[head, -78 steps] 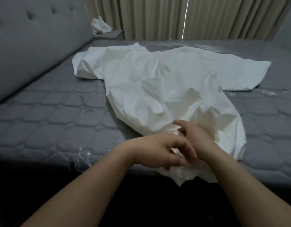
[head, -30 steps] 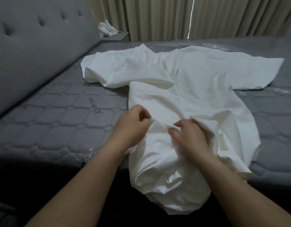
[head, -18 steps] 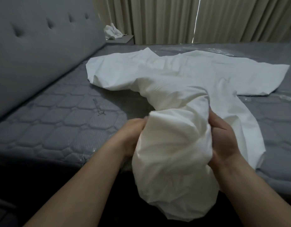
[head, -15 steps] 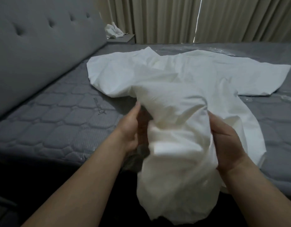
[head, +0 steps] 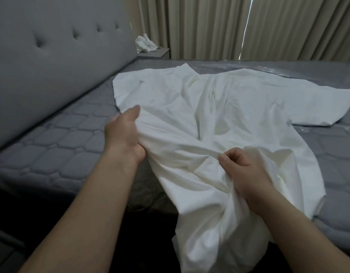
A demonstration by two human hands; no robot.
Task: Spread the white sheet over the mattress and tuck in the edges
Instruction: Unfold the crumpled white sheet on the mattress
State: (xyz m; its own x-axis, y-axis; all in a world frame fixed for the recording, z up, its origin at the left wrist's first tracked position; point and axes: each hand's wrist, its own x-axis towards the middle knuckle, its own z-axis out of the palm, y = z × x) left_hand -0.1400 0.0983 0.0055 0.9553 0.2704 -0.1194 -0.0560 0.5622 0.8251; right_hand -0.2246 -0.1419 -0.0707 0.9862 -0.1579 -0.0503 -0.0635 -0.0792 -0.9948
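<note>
Sheet (head: 219,119): white, crumpled, only partly unfolded. It lies across the middle and right part of the grey quilted mattress (head: 58,150), with one flap reaching toward the right edge of the view and a rounded corner near the headboard side. The near portion is bunched and hangs over the near edge of the mattress into the dark space below. Most of the mattress surface to the left of the sheet is uncovered.

Left hand (head: 124,137): positioned at the left edge of the bunched fabric, above the near part of the mattress. The thumb lies on top of the cloth and the fingers curl underneath it, so the hand grips a fold of the sheet. The fingertips are hidden by the fabric.

Right hand (head: 243,170): positioned to the right of the left hand, close to the near edge of the mattress. The fingers are curled tightly and pinch a gathered ridge of the sheet between thumb and forefinger. The remaining fingers are buried in the cloth.

Both forearms enter from the bottom of the view. The stretch of sheet between the two hands is creased, not taut.

Surroundings: a grey tufted headboard (head: 48,62) stands along the left side of the mattress. Beige curtains (head: 249,28) hang behind the far edge. A small crumpled white cloth (head: 145,44) rests on a bedside table (head: 160,53) in the far corner. Clear plastic film (head: 300,72) shows on the far side of the mattress.
</note>
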